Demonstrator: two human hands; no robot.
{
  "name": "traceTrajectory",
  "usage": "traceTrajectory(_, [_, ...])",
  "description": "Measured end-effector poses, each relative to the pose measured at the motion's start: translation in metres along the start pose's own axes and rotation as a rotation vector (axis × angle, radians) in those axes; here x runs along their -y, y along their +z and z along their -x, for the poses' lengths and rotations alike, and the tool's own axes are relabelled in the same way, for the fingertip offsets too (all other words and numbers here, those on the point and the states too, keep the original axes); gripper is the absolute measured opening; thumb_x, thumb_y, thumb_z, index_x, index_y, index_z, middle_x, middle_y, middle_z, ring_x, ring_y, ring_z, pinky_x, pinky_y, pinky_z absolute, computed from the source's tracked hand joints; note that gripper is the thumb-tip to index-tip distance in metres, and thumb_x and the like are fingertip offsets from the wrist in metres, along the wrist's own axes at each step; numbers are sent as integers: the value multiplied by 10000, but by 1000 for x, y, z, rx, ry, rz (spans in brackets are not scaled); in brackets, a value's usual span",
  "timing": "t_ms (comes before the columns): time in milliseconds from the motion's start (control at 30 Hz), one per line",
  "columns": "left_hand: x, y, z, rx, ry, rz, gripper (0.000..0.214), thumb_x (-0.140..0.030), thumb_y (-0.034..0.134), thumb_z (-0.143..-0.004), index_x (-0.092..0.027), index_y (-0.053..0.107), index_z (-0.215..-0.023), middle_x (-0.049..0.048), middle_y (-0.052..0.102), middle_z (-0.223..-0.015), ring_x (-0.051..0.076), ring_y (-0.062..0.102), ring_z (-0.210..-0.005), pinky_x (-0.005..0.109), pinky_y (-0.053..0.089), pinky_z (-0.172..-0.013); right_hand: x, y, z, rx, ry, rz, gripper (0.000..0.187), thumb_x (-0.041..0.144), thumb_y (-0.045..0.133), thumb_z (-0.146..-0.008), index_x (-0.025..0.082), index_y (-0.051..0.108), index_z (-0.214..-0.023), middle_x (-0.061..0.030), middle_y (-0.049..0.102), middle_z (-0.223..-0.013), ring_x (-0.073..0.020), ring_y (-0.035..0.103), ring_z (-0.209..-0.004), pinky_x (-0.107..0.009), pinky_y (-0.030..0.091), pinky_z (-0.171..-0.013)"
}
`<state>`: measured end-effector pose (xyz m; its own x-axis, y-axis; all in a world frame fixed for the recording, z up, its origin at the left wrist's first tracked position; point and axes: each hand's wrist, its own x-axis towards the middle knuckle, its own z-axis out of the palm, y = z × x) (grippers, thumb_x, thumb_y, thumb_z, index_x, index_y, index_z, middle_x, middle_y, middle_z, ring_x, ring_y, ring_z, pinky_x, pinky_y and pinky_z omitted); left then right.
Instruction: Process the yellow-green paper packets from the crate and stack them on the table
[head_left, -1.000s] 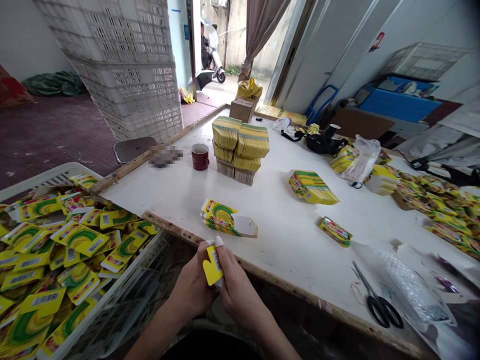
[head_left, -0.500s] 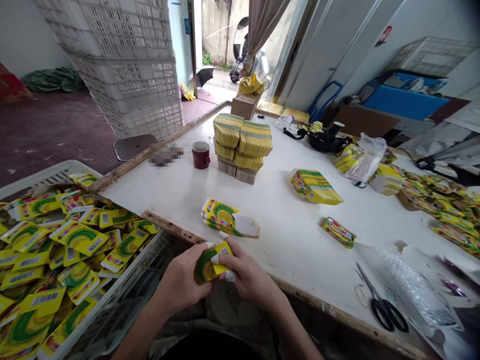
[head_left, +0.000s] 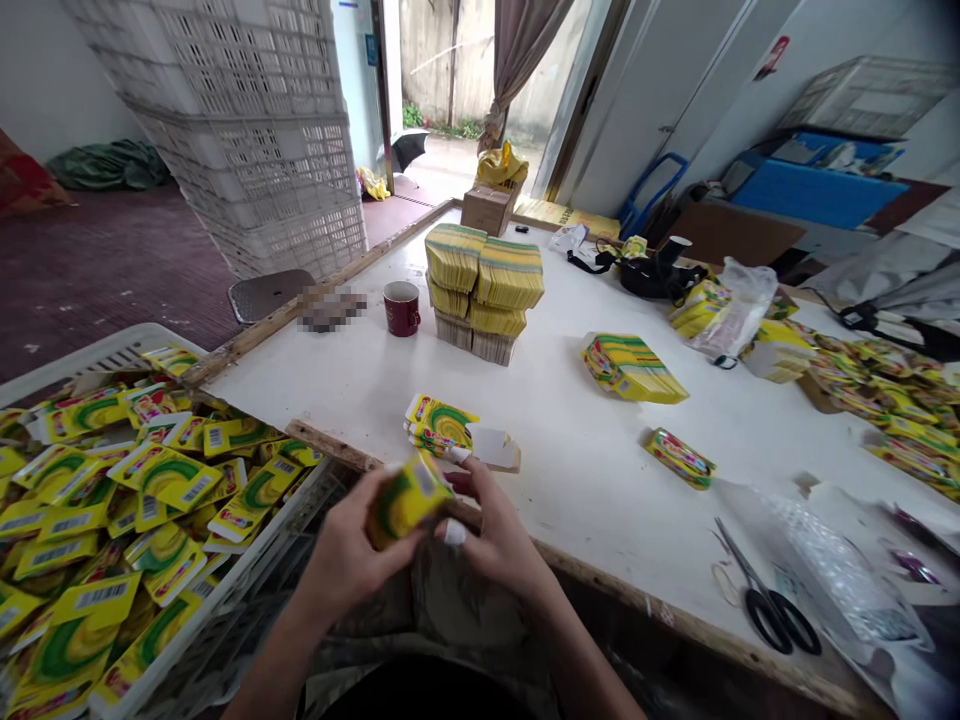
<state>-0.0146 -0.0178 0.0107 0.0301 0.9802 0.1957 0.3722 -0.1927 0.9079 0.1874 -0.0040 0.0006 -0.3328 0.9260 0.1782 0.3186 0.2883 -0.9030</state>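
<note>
A small yellow-and-green carton (head_left: 401,505), somewhat blurred, is gripped between the thumb and fingers of my left hand (head_left: 346,562) in front of the table edge. Just right of it, my right hand (head_left: 496,530) has its thumb and fingers apart, with white coverings on some fingertips and nothing visible between them. Its fingers lie near a few flat yellow cartons (head_left: 442,425) with an open white flap, resting at the table's front edge. Whether a fingertip touches those cartons I cannot tell.
A white crate (head_left: 217,590) full of yellow cartons stands at left. On the white table (head_left: 322,375) are a maroon mug (head_left: 402,310), stacked carton bundles (head_left: 484,285), a fanned bundle (head_left: 634,368), a single carton (head_left: 679,458), black-handled scissors (head_left: 780,620) and clear plastic (head_left: 847,570).
My right hand has let go of the carton and opened, moving slightly right and up. My left hand keeps the carton and has shifted a little left, tilting it.
</note>
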Motion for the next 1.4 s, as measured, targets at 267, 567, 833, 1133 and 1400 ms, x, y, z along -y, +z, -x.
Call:
traceTrajectory(267, [10,-42,-16,-793,-418,1026,492,-634,534,-787,-217,488,-1044,109,548,-1238,228,540,-1179,416,462,-1022,-23,-9,-50,-195,190,650,444,24,460,-768,133,501,-1196,-140,629,-1054,-266,529,-993,-412,420,-857])
traceTrajectory(567, [19,-4,-13,-599,-508,966,376,-462,652,-764,-189,609,-1019,50,629,-982,149,598,-879,232,523,-696,-29,3,-57,-247,225,627,502,-55,398,-692,114,469,-1158,-152,560,-1045,-250,516,-933,-402,405,-817])
traceTrajectory(833, [4,31,-4,-416,-315,1028,622,-602,687,-675,-213,577,-1148,86,562,-1211,209,538,-1093,287,519,-860,-1,18,-35,-257,113,-83,549,71,561,-711,194,363,-1208,-24,520,-923,-134,542,-756,-265,473,-686])
traceTrajectory(1133, [-27,37,-5,-526,-300,1173,435,-634,526,-780,-202,564,-803,-15,483,-730,122,515,-668,266,529,-752,42,58,1,132,210,-718,592,279,792,-607,233,477,-1106,26,510,-845,-117,477,-747,-230,385,-663])
traceTrajectory(1400, [-18,39,-1,-407,-415,963,602,-637,719,-624,-229,645,-1061,37,670,-960,194,628,-877,289,547,-753,29,34,-11,-18,254,-822,443,351,778,-627,217,555,-985,9,571,-829,-136,542,-757,-262,443,-731])
